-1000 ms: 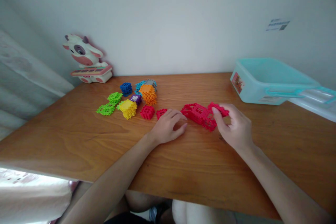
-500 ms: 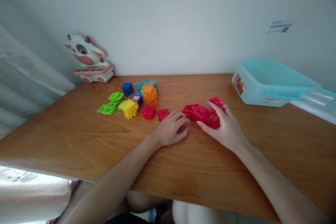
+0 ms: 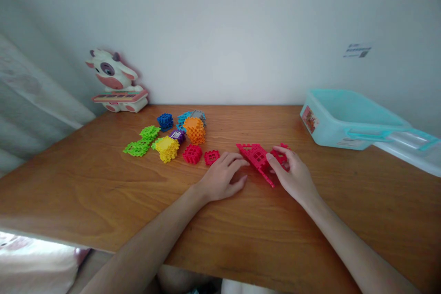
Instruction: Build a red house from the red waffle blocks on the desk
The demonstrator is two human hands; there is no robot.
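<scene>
Several red interlocking building tiles form a joined, bent strip on the table. My right hand grips the strip's right end between thumb and fingers, and the fingers hide part of that end. Lying on the wood to the left, my left hand has loosely curved fingers with the thumb apart. Its fingertips are close to the strip's left edge; I cannot tell whether they touch. A loose red tile lies just beyond the left hand, and a red stack of tiles stands to its left.
Tile stacks in yellow, orange, purple, blue and green sit left of centre. A cow toy with a keyboard stands at the back left. On the right is a turquoise bin with a clear lid beside it.
The red strip has turned and folded differently, its near corner now pointing toward me. My right hand has shifted its grip on it. The view has tilted up slightly; my left hand stays about the same.
</scene>
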